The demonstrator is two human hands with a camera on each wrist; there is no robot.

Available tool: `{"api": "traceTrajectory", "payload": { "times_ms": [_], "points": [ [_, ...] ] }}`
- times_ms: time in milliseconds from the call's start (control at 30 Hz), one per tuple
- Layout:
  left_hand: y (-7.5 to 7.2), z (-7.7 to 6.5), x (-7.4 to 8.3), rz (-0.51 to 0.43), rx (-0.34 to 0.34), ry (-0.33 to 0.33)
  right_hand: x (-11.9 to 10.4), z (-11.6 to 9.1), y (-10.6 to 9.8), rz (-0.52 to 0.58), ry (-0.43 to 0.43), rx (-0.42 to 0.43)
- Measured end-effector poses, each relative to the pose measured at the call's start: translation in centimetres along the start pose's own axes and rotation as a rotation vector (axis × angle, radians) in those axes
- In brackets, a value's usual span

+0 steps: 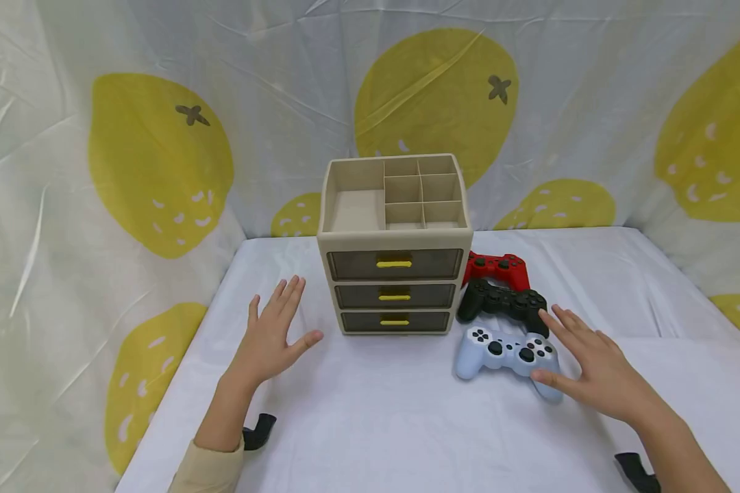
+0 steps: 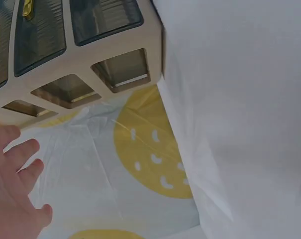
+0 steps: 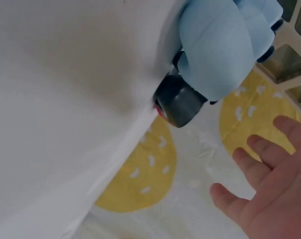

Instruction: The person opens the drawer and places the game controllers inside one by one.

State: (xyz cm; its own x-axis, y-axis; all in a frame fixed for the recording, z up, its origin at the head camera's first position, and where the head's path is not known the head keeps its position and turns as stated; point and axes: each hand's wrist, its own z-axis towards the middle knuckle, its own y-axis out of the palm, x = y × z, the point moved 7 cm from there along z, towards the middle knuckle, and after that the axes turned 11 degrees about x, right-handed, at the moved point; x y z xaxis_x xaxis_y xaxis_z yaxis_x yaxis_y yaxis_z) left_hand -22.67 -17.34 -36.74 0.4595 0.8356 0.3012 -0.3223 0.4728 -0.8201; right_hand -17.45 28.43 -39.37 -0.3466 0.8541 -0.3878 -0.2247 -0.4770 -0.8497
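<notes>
A beige desktop organizer (image 1: 395, 236) with dark drawers and yellow handles stands at the middle back; its drawers are closed. My left hand (image 1: 270, 342) is spread to the left of it, holding nothing; the left wrist view shows the organizer's side (image 2: 75, 89) above those fingers. My right hand (image 1: 598, 366) is spread too, beside a light blue game controller (image 1: 499, 350); whether it touches the controller I cannot tell. Behind that lie a black controller (image 1: 502, 301) and a red controller (image 1: 506, 269), the red one partly hidden by the organizer and the black controller.
White cloth (image 1: 370, 424) covers the table. A lemon-print curtain (image 1: 284, 103) hangs at the back and sides. The organizer's top has several open compartments (image 1: 403, 188). Black curved pieces (image 1: 260, 431) show by each wrist.
</notes>
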Motion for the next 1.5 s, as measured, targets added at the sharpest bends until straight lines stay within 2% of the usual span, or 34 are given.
{"api": "traceTrajectory", "payload": {
  "times_ms": [133,267,333,433,567,867,1067,1300,1500],
  "points": [
    [-1.8,1.5,1.1,-0.082,0.206,0.091,-0.2,0.2,-0.2,0.012,0.006,0.036],
    [-3.3,2.9,2.1,-0.186,0.39,0.142,-0.4,0.3,-0.3,0.032,0.014,0.07],
    [-3.8,3.6,2.4,-0.249,0.457,0.152,-0.4,0.4,-0.4,0.046,0.019,0.086],
    [-4.2,4.4,2.8,-0.343,0.518,0.153,-0.6,0.4,-0.5,0.067,0.029,0.112],
    [-4.1,5.2,3.3,-0.442,0.558,0.158,-1.0,0.6,-0.5,0.095,0.044,0.137],
    [-4.1,6.7,4.6,-0.567,0.591,0.203,-2.2,1.2,-0.7,0.166,0.048,0.193],
    [-3.9,7.4,4.6,-0.592,0.626,0.17,-3.6,2.0,-0.5,0.201,0.031,0.199],
    [-3.8,7.7,4.5,-0.611,0.673,0.167,-4.8,2.7,-0.3,0.25,0.03,0.199],
    [-3.5,7.9,3.9,-0.605,0.705,0.131,-6.1,3.7,-0.3,0.24,-0.027,0.228]
  ]
}}
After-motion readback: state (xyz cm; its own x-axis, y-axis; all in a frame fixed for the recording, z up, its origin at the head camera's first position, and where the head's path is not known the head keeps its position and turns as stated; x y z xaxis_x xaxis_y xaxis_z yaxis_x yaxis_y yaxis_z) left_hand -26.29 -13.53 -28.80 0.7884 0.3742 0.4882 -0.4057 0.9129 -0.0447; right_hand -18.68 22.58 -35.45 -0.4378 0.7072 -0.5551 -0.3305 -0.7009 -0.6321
